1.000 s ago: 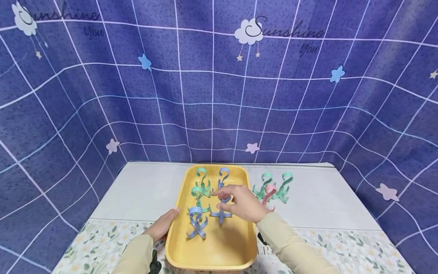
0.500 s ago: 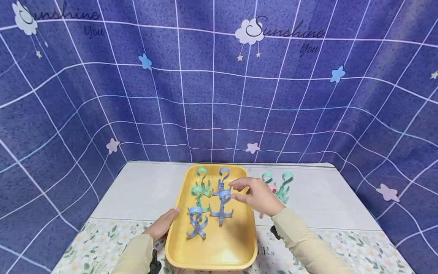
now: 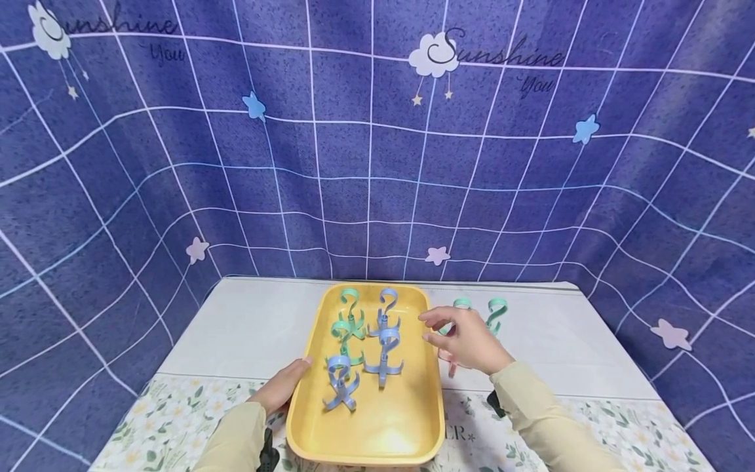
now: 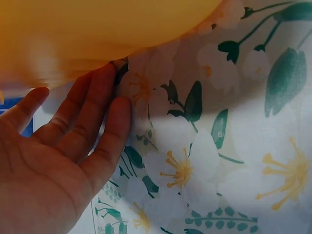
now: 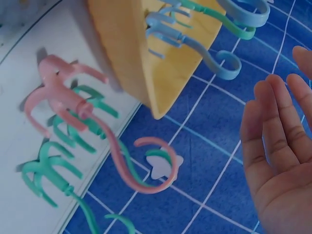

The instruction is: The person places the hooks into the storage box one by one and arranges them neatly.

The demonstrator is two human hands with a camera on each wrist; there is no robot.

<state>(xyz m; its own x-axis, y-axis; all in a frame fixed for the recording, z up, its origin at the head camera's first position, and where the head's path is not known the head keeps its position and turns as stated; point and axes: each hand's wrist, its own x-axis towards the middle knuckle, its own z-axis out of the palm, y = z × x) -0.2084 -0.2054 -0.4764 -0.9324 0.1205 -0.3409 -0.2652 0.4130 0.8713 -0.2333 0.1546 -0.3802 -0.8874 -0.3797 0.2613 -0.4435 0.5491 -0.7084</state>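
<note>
Plastic claw hooks, each a pronged base with a curled top, stand in a yellow tray [image 3: 395, 432]. Green hooks [image 3: 354, 326] are at its left; blue hooks [image 3: 383, 372] are at the right and front left. At the tray's left rim rests my left hand [image 3: 282, 387]; the left wrist view shows its extended fingers [image 4: 100, 90] against the tray's underside edge. My right hand [image 3: 468, 341] hovers past the right rim, fingers relaxed, holding nothing. Partly behind it are a pink hook [image 5: 63, 100] and two green ones, the nearer green hook [image 5: 51, 175] beside the pink.
A white mat [image 3: 566, 347] covers the back of the table, with a flower-print cloth [image 3: 613, 426] in front. Close behind hangs a blue grid-pattern curtain [image 3: 330, 151], which also wraps both sides.
My right hand has drawn away to the right from the middle blue hook, out over the hooks beside the tray. That blue hook stays in the tray. My left hand keeps its place.
</note>
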